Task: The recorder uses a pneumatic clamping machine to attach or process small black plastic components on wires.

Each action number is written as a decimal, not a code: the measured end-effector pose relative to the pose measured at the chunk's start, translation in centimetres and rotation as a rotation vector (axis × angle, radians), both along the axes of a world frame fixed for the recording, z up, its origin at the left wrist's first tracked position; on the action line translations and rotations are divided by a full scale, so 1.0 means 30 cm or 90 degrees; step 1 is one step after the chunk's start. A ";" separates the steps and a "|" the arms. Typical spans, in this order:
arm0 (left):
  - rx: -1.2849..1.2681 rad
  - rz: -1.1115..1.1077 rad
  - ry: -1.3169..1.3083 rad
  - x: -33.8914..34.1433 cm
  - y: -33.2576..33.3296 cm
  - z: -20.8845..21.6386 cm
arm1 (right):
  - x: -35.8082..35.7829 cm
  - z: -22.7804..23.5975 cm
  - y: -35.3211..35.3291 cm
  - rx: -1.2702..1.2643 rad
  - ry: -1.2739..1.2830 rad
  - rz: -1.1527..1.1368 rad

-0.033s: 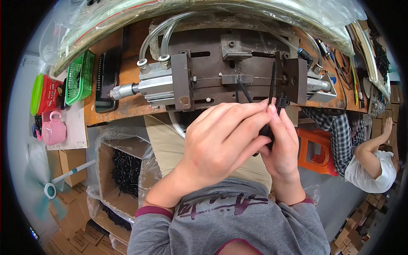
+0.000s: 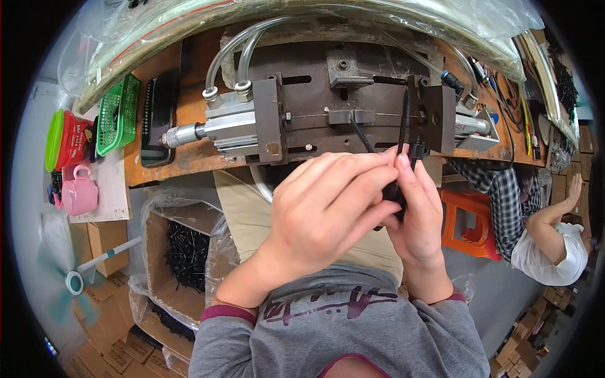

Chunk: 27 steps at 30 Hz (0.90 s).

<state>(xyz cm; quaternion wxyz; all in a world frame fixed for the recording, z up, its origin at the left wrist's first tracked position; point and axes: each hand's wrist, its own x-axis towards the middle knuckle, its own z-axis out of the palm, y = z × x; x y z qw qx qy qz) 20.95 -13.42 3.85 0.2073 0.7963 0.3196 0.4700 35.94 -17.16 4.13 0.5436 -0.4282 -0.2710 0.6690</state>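
Both hands meet in front of the metal fixture and pinch black plastic pieces that look like cable ties. My left hand (image 2: 321, 205) is closed, palm down, its fingertips against those of my right hand. My right hand (image 2: 417, 217) is closed with the thumb on top. One long black cable tie (image 2: 404, 116) stands up from between the fingertips, and a small black clip-like head (image 2: 416, 150) shows beside the right thumb. A second black strip (image 2: 361, 133) slants from the fingers to a small metal block (image 2: 350, 118) on the fixture. More black plastic is partly hidden beneath the fingers.
The brown metal fixture (image 2: 309, 135) carries a cylinder with clear hoses (image 2: 217, 57). A box of black strips (image 2: 186, 258) stands at lower left. Farther left are a green basket (image 2: 118, 116) and pink mug (image 2: 80, 194). Another person (image 2: 548, 252) sits right, beyond an orange stool (image 2: 463, 223).
My left hand has shifted very slightly, and the slanting strip's upper end sits a little higher at the metal block. My right hand stays in place.
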 end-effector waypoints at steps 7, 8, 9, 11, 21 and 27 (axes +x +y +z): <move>-0.161 -0.027 -0.036 -0.023 0.007 0.008 | 0.003 -0.015 0.014 0.042 -0.022 0.048; -0.165 -0.039 -0.040 -0.028 0.009 0.002 | 0.003 -0.015 0.019 0.052 -0.042 0.047; -0.148 -0.035 -0.034 -0.033 0.009 0.002 | 0.004 -0.017 0.018 0.059 -0.061 0.045; -0.113 -0.026 -0.022 -0.040 0.012 0.005 | -0.005 -0.013 0.016 0.038 -0.083 0.002; -0.092 -0.016 0.040 -0.066 0.011 0.010 | 0.037 -0.010 0.004 0.062 -0.101 0.002; 0.039 0.082 0.236 -0.021 0.015 -0.041 | 0.057 -0.002 -0.009 0.079 -0.172 0.024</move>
